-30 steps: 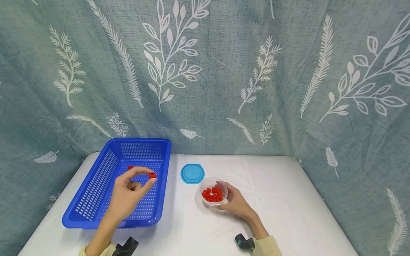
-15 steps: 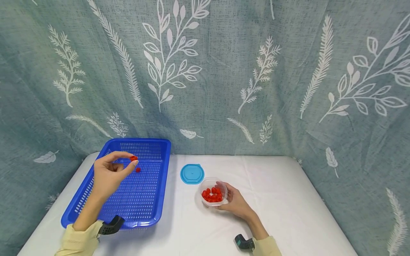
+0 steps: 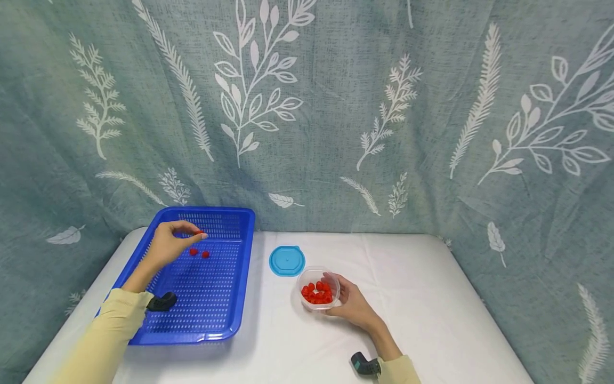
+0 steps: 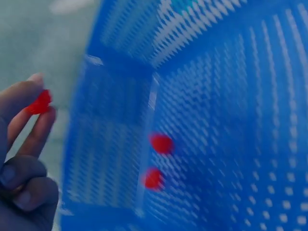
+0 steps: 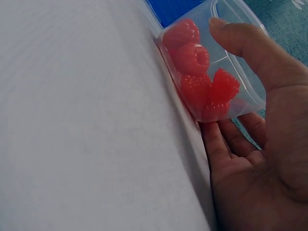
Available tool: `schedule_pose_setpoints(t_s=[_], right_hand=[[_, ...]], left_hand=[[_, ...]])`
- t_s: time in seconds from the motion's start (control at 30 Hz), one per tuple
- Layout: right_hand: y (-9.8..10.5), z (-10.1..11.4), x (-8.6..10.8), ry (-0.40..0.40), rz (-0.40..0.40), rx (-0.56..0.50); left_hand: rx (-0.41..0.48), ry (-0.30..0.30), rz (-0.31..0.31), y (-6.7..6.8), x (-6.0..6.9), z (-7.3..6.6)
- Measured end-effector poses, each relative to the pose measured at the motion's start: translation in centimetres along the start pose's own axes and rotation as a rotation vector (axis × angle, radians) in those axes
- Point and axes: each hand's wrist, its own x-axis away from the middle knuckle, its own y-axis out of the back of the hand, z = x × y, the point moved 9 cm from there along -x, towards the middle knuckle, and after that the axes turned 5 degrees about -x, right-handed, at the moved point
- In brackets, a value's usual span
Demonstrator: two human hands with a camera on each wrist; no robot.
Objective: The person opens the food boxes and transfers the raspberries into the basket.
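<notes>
At left, a pale yellow sleeve [image 3: 103,333] with a black wrist device [image 3: 163,302] crosses the near left part of a blue perforated plastic basket [image 3: 206,298]. The left hand [image 3: 170,242], above the basket's far left part, pinches one red raspberry [image 4: 41,102] between thumb and fingertips, the gap between them no wider than the fruit; two other fingers are curled in towards the palm. Two loose raspberries [image 3: 199,253] lie close together on the basket floor, towards its far end. Right of the basket, a light blue lid [image 3: 287,261] lies on a white cloth [image 3: 408,298]. Just nearer and to the right is a clear plastic container [image 3: 316,273] holding a cluster of raspberries [image 3: 316,298]. The right hand [image 3: 354,301] grips it from the right, thumb and fingers spread about its width. A green leaf-patterned curtain [image 3: 326,106] hangs behind.
</notes>
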Motion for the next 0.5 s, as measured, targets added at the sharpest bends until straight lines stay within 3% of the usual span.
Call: schedule_pose_setpoints(t_s=[0.17,0.3,0.4,0.5], right_hand=[[0.0,0.1,0.1,-0.009,-0.005,-0.005],[0.0,-0.1,0.2,-0.025,-0.004,-0.011],[0.0,-0.2,0.2,-0.023,0.001,-0.015],[0.0,-0.1,0.1,-0.015,0.006,-0.025]], left_hand=[[-0.01,0.067,0.202,-1.9,-0.2,3.7],[-0.006,0.097,0.347,-3.4,0.2,5.9],[-0.031,0.084,0.413,-4.2,0.5,6.8],[-0.05,0.056,0.43,-4.7,0.7,7.2]])
